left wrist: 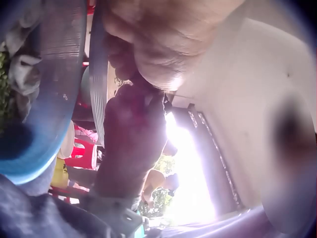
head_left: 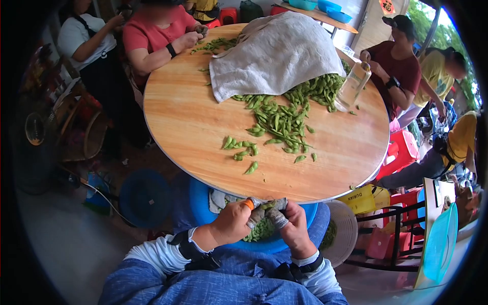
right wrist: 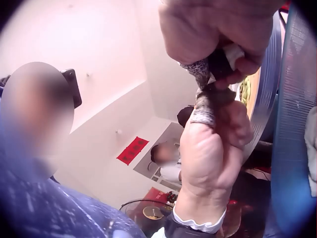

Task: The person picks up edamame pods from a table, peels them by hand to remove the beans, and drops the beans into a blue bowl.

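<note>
Over a blue basin, my left hand and right hand meet at the fingertips. Both pinch a green edamame pod between thumbs and fingers, which wear grey knitted finger covers. An orange band circles a left finger. Shelled green beans lie in the basin below, beside a pale cloth. In the right wrist view, the left hand reaches up to the right hand, whose fingers hide the pod.
The round wooden table edges close beyond my hands. Loose edamame pods spill from under a grey towel, near a clear bottle. A white basket stands at right, a blue tub at left. Several people surround the table.
</note>
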Tool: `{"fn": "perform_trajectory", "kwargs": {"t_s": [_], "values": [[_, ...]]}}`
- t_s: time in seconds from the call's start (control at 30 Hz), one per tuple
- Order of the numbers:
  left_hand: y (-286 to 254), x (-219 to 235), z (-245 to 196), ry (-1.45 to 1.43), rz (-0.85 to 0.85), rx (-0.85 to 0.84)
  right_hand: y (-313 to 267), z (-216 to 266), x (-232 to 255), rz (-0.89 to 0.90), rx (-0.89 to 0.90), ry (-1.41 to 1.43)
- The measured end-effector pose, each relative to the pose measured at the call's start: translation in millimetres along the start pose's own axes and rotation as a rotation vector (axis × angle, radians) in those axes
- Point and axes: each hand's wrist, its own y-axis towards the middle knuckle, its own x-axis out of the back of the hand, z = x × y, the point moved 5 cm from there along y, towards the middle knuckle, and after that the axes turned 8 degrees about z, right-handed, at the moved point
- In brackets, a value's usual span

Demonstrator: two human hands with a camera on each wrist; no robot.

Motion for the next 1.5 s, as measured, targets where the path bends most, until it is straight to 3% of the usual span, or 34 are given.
{"fn": "perform_trajectory", "kwargs": {"t_s": [0.1, 0.2, 0.3, 0.43, 0.53, 0.67, 0.87, 0.97, 1.07, 1.17, 1.27, 1.37, 1.47, 1.5], "values": [[-0.2, 8.4, -18.3, 0.32, -0.003, -0.185, -2.8, -3.5, -2.0, 0.026, -0.144, 0.197], [-4.9, 3.4, -10.1, 0.439, 0.065, -0.151, -5.1, -3.6, -4.3, -0.015, -0.186, 0.196], [-10.2, 2.9, -3.9, 0.348, 0.092, -0.214, -6.6, -4.6, -7.6, 0.009, -0.119, 0.129], [-8.2, -10.9, 9.6, -0.202, -0.096, -0.106, -5.9, -6.7, -7.6, 0.035, -0.043, 0.12], [-15.7, -21.8, 22.9, -0.653, 0.109, 0.305, -5.8, -4.5, -3.8, 0.046, 0.005, 0.011], [-11.3, -7.7, 0.5, 0.136, -0.06, -0.039, -4.0, -6.2, -2.2, 0.033, -0.119, 0.142], [-11.1, 2.4, -17.8, 0.517, 0.009, -0.194, -7.1, -12.3, -0.7, 0.026, -0.209, 0.252], [-11.8, 0.5, -9.5, 0.49, 0.039, -0.18, -7.5, -8.6, -5.8, 0.026, -0.123, 0.236], [-10.7, -3.5, -0.7, 0.174, 0.027, -0.101, -8.2, -6.7, -6.6, 0.041, -0.057, 0.164], [-8.3, -16.1, 8.7, -0.355, -0.05, -0.012, -8.5, -3.4, -5.9, 0.055, 0.002, 0.064], [-12.9, -18.1, 17.5, -0.396, 0.117, 0.212, -8.8, -3.8, -3.6, 0.056, 0.026, -0.011], [-11.8, -4.7, 2.9, -0.048, 0.015, 0.229, -8.6, -4.9, -2.9, 0.031, -0.014, -0.024], [-8.6, -2.6, -3.7, -0.036, -0.053, -0.071, -9.0, -4.3, -5.0, 0.037, -0.028, -0.039], [-7.1, -3.4, -0.2, -0.125, -0.048, -0.068, -9.8, -3.5, -5.2, 0.046, -0.029, -0.061]]}}
